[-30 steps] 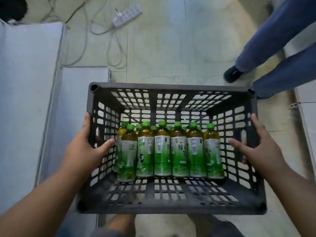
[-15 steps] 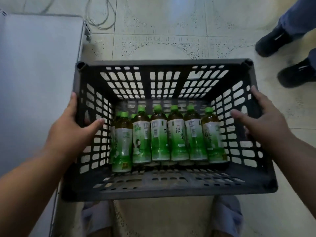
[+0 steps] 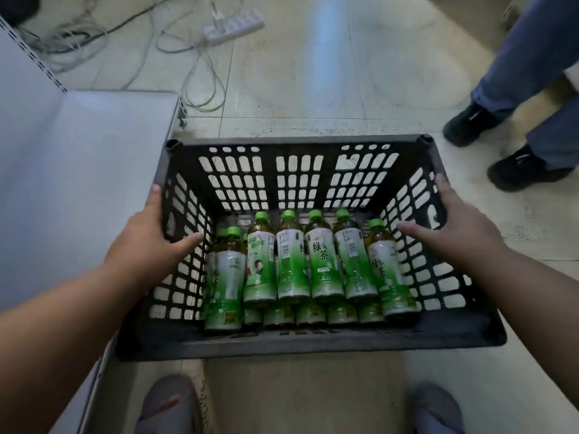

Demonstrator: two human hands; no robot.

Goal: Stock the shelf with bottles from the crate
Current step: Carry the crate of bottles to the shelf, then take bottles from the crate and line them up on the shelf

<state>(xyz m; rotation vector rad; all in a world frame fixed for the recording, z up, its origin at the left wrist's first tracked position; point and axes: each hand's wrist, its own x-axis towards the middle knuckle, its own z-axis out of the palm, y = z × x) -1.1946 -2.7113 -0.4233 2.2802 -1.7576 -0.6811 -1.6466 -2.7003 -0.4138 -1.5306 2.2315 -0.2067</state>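
Landmark: crate (image 3: 300,145), dark slotted plastic, centre of view over tiled floor (image 3: 313,89).
Left of crate: white shelf (image 3: 78,183), bare top.
Left hand (image 3: 147,242) on crate's left wall, thumb inside, fingers (image 3: 155,195) wrapped outside rim, grasping crate.
Inside crate: green-capped tea bottles (image 3: 322,261), upright, packed in rows toward near wall.
Right hand (image 3: 454,230) on crate's right wall, thumb inside, fingers outside, grasping crate.
Beyond crate, left: power strip (image 3: 233,26), loose cables.
Right of crate: bystander's black shoes (image 3: 470,123).
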